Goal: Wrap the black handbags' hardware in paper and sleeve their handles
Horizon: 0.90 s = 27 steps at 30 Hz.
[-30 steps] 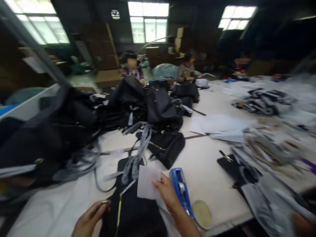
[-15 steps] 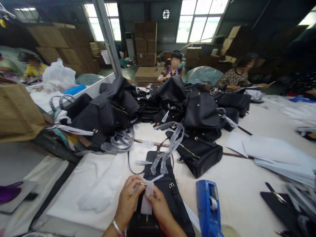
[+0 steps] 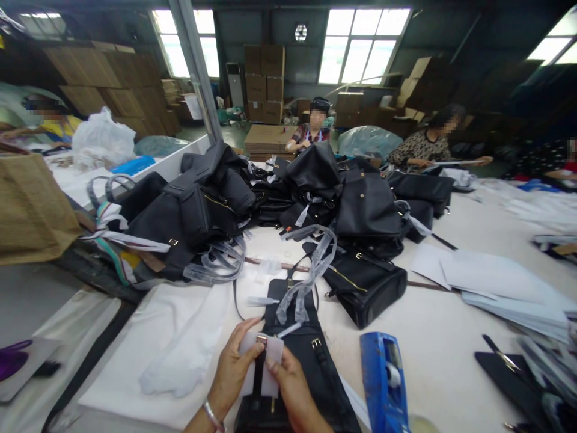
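Observation:
A black backpack [image 3: 300,349] lies flat in front of me, its flap spread away from me and clear-wrapped straps [image 3: 311,285] resting across it. My left hand [image 3: 232,364] is closed at a gold-coloured buckle [image 3: 262,341], its thumb on the buckle strap [image 3: 258,373]. Behind that strap sits a thin white sheet [image 3: 270,388], perhaps foam or paper. My right hand [image 3: 293,382] pinches the sheet's right side with thumb and fingers. Another buckle [image 3: 316,344] on the backpack's right side is uncovered.
Right of my hands stands a blue tape dispenser [image 3: 383,379]. Beyond are a smaller black bag [image 3: 365,279] and a heap of black bags [image 3: 216,186]. White sheets [image 3: 491,276] lie at the right, white wrapping material [image 3: 166,343] at the left. Several people sit across the tables.
The white sheet has spread out flat behind the buckle strap and now shows on both sides of it. My left fingers have straightened and lifted somewhat.

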Tool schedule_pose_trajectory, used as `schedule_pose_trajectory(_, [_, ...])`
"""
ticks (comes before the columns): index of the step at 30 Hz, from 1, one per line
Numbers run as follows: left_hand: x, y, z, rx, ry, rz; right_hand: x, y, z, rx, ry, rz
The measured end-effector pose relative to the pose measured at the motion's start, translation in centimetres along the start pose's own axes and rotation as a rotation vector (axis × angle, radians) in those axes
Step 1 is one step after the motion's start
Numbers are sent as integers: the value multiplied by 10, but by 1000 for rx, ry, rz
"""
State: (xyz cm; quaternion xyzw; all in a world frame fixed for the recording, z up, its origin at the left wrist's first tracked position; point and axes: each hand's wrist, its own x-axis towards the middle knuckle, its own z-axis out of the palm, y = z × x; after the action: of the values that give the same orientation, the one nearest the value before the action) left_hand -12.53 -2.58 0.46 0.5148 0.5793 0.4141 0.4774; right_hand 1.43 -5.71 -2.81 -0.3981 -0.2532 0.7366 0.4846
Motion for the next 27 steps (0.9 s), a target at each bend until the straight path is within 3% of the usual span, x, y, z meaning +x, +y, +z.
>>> schedule_pose_trajectory(3, [2,-3,0,-118,4,-88,1,-4,-1,-40,-2,8])
schedule_pose_trajectory(9, [-1,-1,1,-381,-179,-329,4,-10,-3,-104,-55,-27])
schedule_pose_trajectory(19, [-3,0,6,-373,-173,-369,5,8,-5,-102,6,-72])
schedule_pose_trajectory(27, [1,16,4,-179,-158,-259,14,48,-13,-381,147,-306])
